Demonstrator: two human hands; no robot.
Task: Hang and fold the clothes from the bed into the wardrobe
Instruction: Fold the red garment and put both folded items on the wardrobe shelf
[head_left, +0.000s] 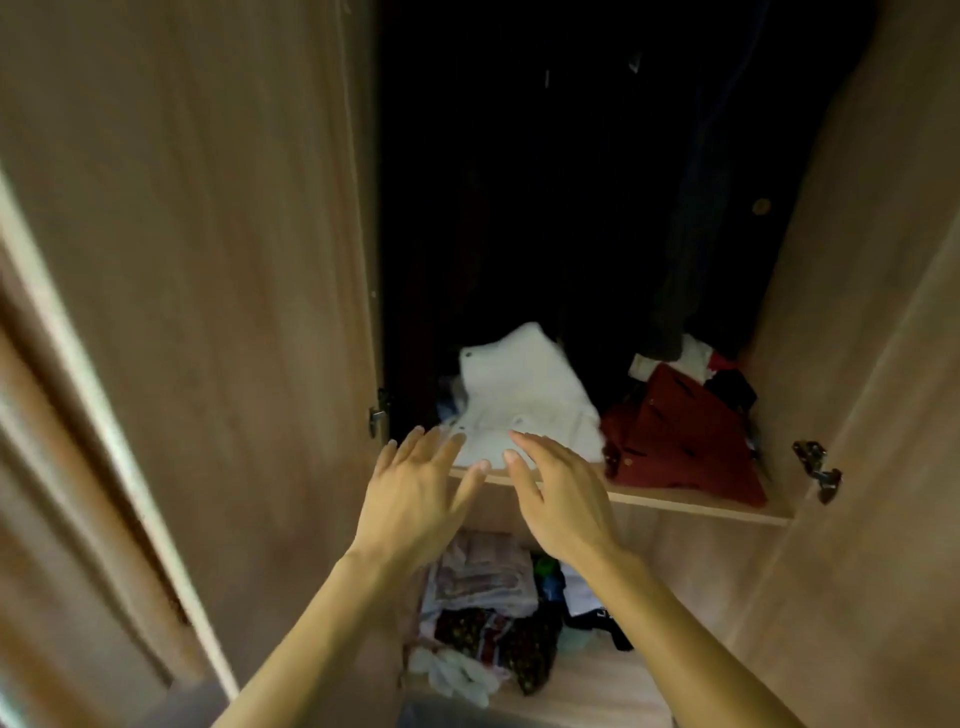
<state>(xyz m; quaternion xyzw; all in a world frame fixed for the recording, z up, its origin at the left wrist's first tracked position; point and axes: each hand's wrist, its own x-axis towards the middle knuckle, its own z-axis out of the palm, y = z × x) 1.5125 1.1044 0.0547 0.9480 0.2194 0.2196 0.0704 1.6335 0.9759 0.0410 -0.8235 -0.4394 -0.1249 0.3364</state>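
A folded white garment with small buttons lies on a wooden wardrobe shelf, its near edge at the shelf's front. My left hand and my right hand hover side by side just in front of it, fingers spread and straight, holding nothing. My fingertips are at the garment's near edge; whether they touch it I cannot tell. A dark red garment lies crumpled to the right on the same shelf.
Wardrobe doors stand open, the left door and the right door with a metal hinge. Dark clothes hang at the back. A lower shelf holds several patterned and dark folded clothes.
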